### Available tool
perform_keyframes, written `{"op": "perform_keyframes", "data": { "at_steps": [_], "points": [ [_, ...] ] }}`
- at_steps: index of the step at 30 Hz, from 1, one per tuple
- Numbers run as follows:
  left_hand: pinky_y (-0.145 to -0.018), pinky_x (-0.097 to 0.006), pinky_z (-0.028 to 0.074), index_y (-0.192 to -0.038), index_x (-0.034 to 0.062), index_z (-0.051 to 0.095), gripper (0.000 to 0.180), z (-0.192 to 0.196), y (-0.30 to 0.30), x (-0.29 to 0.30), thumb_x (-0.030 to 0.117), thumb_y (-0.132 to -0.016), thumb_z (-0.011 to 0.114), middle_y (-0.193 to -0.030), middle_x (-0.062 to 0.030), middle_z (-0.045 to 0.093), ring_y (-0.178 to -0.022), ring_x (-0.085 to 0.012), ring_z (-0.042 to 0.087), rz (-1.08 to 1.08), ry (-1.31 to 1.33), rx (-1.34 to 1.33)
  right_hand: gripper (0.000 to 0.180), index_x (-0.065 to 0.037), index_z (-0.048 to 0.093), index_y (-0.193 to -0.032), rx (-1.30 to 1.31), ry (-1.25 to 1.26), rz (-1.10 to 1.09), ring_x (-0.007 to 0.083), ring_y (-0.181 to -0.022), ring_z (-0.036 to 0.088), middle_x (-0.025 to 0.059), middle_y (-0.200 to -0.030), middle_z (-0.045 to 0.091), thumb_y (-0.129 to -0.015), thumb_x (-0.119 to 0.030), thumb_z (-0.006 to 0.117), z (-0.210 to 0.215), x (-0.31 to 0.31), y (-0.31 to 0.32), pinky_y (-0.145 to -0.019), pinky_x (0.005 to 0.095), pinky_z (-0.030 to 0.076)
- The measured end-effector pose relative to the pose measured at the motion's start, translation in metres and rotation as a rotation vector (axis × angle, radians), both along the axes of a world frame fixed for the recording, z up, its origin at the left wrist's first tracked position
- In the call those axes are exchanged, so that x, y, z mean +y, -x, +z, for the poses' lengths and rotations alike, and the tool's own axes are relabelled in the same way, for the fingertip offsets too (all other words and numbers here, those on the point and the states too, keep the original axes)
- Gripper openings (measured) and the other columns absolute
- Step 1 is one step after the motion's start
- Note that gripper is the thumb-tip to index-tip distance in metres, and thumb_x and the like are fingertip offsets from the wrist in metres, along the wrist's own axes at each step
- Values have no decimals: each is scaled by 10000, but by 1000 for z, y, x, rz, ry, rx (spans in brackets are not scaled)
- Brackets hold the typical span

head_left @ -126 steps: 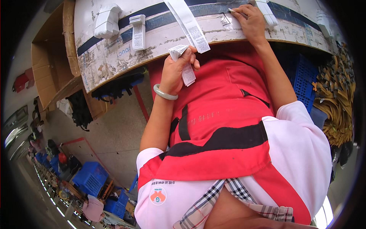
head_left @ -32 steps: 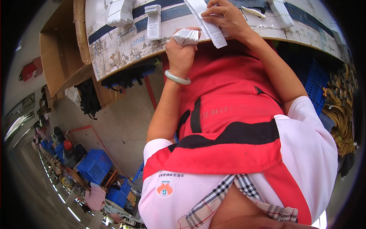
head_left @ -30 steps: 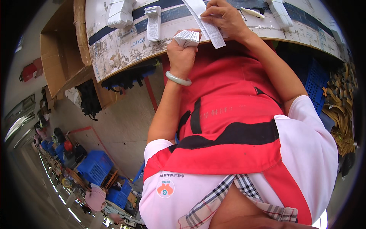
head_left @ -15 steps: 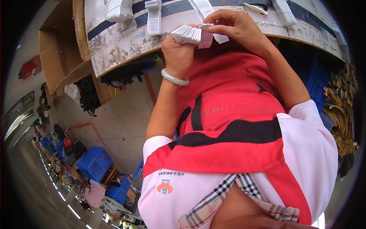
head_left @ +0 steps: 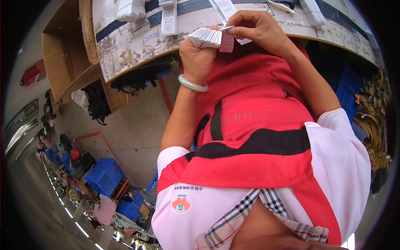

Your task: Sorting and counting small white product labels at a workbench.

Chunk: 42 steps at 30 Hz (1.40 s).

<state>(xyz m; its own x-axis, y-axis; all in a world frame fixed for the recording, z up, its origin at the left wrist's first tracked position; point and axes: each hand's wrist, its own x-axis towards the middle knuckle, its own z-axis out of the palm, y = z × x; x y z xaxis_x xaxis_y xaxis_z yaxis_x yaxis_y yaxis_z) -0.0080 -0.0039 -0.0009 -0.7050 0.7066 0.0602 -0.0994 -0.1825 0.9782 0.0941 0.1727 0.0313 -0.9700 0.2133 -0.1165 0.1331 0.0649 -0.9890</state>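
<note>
A fanned stack of white labels (head_left: 206,37) is gripped in my left hand (head_left: 196,60), their edges spread upward; a pale bangle circles that wrist. My right hand (head_left: 258,32) is beside the stack, thumb and forefinger pinching one thin white label (head_left: 227,28) seen nearly edge-on. A pinkish label (head_left: 226,43) hangs down at the right side of the stack, in front of my red apron. Whether it joins the pinched label I cannot tell.
On the worn, cardboard-covered table (head_left: 125,52) lie several label bundles, including a white stack (head_left: 131,10) and a long strip (head_left: 169,21). A white-handled tool (head_left: 281,6) rests at the back. An open carton (head_left: 66,54) stands left; a blue crate (head_left: 346,87) is right, under the table.
The pinched label has turned from showing its flat face to nearly edge-on. Both hands have shifted only slightly.
</note>
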Motion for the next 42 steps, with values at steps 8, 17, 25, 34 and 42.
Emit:
{"op": "perform_keyframes", "data": {
  "at_steps": [8, 17, 25, 34, 42],
  "points": [
    [-484, -183, 416, -1020, -21, 684, 171, 0, 0, 0, 41, -861, 690, -736, -42, 662, -582, -63, 576, -42, -4, -64, 151, -12, 656, -985, 9, -12, -15, 42, -789, 565, -11, -877, 631, -908, -143, 660, 1, -3, -1, -724, 192, 483],
    [-491, -189, 416, -990, -3, 693, 209, 3, -5, 0, -64, -813, 599, -708, -12, 641, -572, -49, 550, 1, 38, -81, 138, -13, 650, -978, 3, 4, 15, 46, -790, 566, -14, -870, 621, -908, -131, 656, -3, -1, -1, -722, 192, 485],
    [-436, -182, 380, -1005, 5, 695, 155, -6, -3, -2, 54, -858, 691, -688, -28, 646, -524, -52, 546, -4, 37, -19, 138, -12, 647, -979, -5, 30, 12, 46, -799, 571, -19, -871, 619, -903, -127, 659, -4, -2, -1, -716, 188, 487],
    [-498, -195, 412, -973, 2, 695, 162, -4, -8, -2, -14, -819, 647, -714, -4, 642, -587, -52, 551, 15, 45, -6, 123, -35, 648, -959, -64, 0, 37, 40, -776, 563, -29, -857, 617, -901, -143, 664, 0, 1, -3, -690, 189, 471],
    [-477, -196, 416, -954, -9, 674, 103, 1, -8, -3, 37, -870, 637, -776, -37, 661, -619, -66, 563, -81, 120, -159, 164, -23, 642, -921, -76, 47, 152, 47, -757, 544, -18, -824, 601, -893, -181, 676, 13, -2, 1, -671, 194, 441]
  ]
}}
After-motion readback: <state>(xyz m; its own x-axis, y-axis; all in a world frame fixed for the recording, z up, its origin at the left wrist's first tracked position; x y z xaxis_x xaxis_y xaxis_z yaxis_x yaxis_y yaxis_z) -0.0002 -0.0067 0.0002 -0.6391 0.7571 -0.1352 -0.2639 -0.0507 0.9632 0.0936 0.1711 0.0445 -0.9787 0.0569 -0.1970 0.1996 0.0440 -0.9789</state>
